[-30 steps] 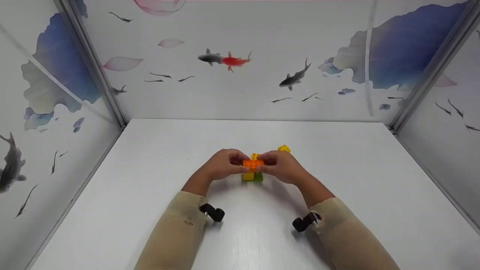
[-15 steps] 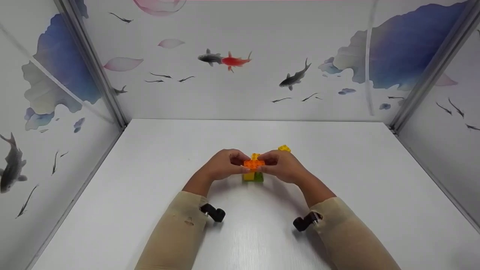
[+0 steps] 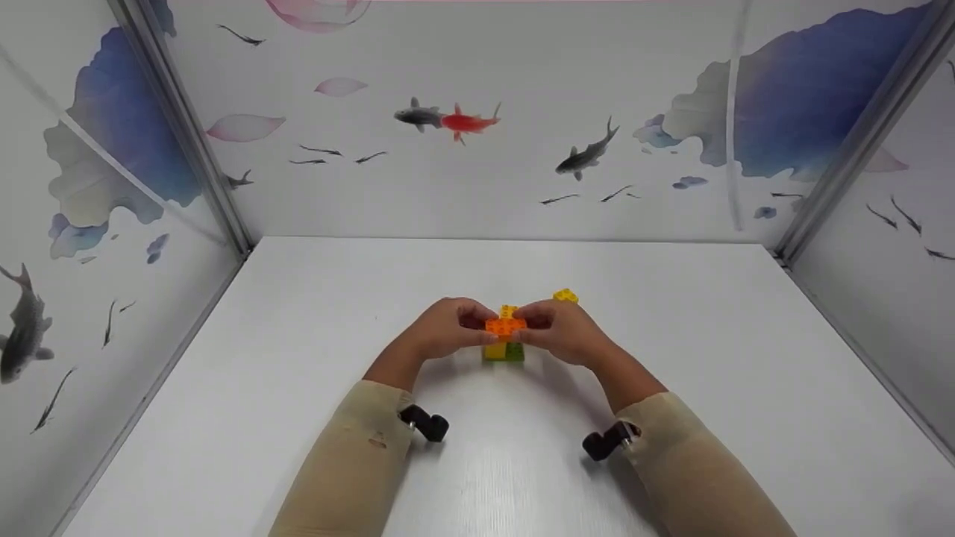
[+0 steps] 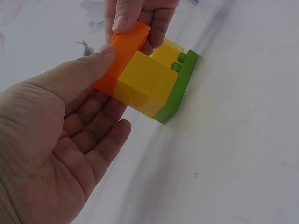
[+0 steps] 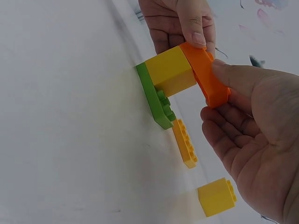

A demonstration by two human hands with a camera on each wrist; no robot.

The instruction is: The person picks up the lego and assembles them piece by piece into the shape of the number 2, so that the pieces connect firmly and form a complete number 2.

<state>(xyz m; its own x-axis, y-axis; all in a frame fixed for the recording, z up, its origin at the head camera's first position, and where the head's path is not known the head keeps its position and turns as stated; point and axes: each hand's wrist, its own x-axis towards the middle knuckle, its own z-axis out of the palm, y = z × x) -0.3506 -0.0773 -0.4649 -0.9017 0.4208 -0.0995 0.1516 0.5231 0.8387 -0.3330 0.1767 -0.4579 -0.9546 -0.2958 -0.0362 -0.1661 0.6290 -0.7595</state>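
Note:
An orange toy building brick lies across the top of a yellow block, overhanging one side. The yellow block stands on one end of a green studded base, which rests on the table; two of its studs show in the left wrist view. My left hand pinches one end of the orange brick between thumb and fingers. At the other end, my right hand pinches it the same way. Orange and yellow bricks touch along their joint; whether they are fully pressed together I cannot tell.
A thin yellow-orange brick lies just behind the green base. Farther right stands a loose yellow block, partly behind my right hand in the head view. White walls with painted fish enclose the white table at the back and sides.

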